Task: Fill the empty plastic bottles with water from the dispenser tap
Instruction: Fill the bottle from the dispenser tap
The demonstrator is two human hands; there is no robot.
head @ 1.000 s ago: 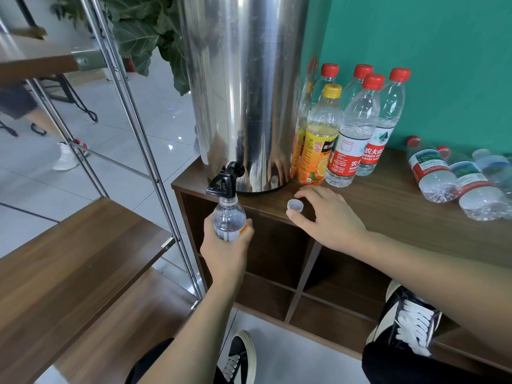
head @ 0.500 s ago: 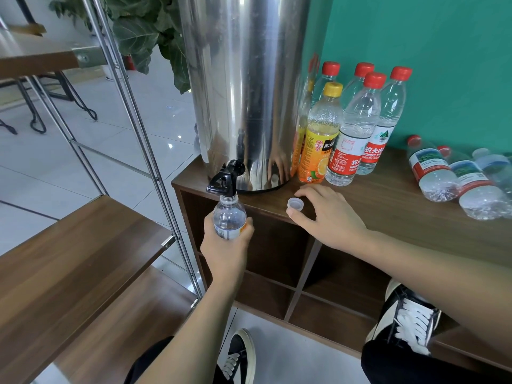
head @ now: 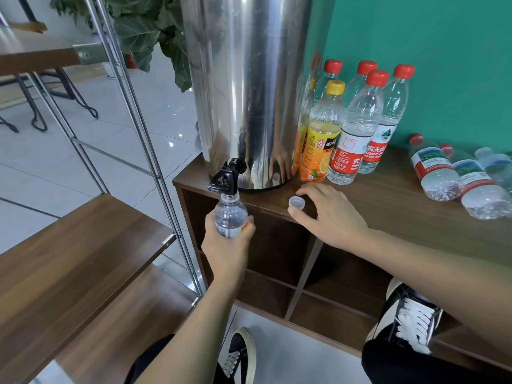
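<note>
A tall steel dispenser (head: 249,87) stands on the left end of a wooden cabinet (head: 388,200). Its black tap (head: 227,176) juts over the cabinet's front edge. My left hand (head: 228,248) grips a small clear bottle (head: 230,217) upright, its open mouth right under the tap. My right hand (head: 329,214) rests on the cabinet top, thumb and fingertips around a pale bottle cap (head: 296,202) lying there.
Upright bottles with red caps (head: 357,126) and an orange juice bottle (head: 321,134) stand right of the dispenser. More bottles (head: 443,176) lie on their sides at the far right. A metal-framed wooden shelf (head: 69,245) stands to the left, a plant (head: 149,29) behind.
Both hands and the bottle have stayed where they were. The right fingers have spread slightly around the cap. A person's legs at far left have gone out of sight.
</note>
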